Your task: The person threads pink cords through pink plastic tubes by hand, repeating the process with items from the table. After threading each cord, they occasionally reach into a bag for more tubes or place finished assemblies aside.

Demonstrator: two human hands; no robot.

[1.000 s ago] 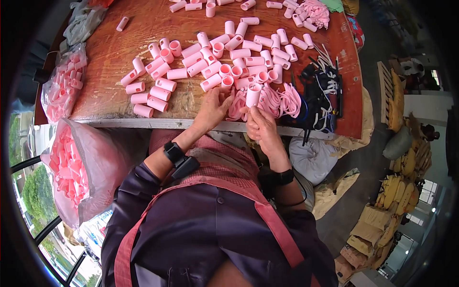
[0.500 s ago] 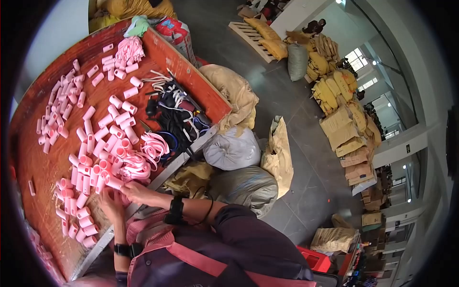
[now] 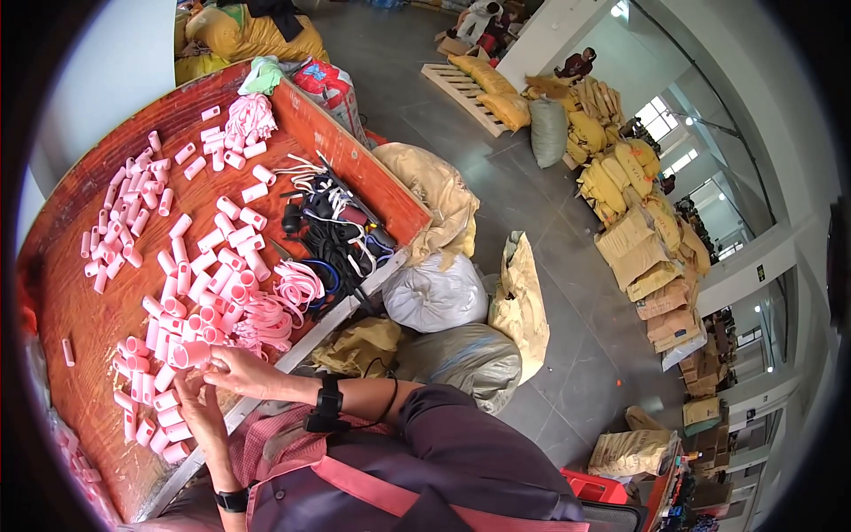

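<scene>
A short pink tube (image 3: 189, 355), its round mouth turned toward me, is pinched by the fingers of my right hand (image 3: 244, 372) just over the pile. Close below it, my left hand (image 3: 204, 417) has its fingers apart and grips nothing that I can see. Many similar pink tubes (image 3: 146, 191), several with a hole in the side, lie loose on the red wooden table (image 3: 89, 355). Beside my right hand lies a coiled bundle of pink cord (image 3: 264, 324), with a smaller pink coil (image 3: 300, 284) just beyond.
Tangled black and white cords (image 3: 341, 235) lie at the table's right corner, inside a raised red board (image 3: 355, 155). A metal strip (image 3: 301, 348) edges the near side. Stuffed sacks (image 3: 434, 293) crowd the floor to the right. Another pink cord bundle (image 3: 251, 120) sits at the far end.
The tube in my right hand has swung left, and its mouth faces me more. My left hand has drawn slightly down from it, fingers spreading. The whole view has shifted a little.
</scene>
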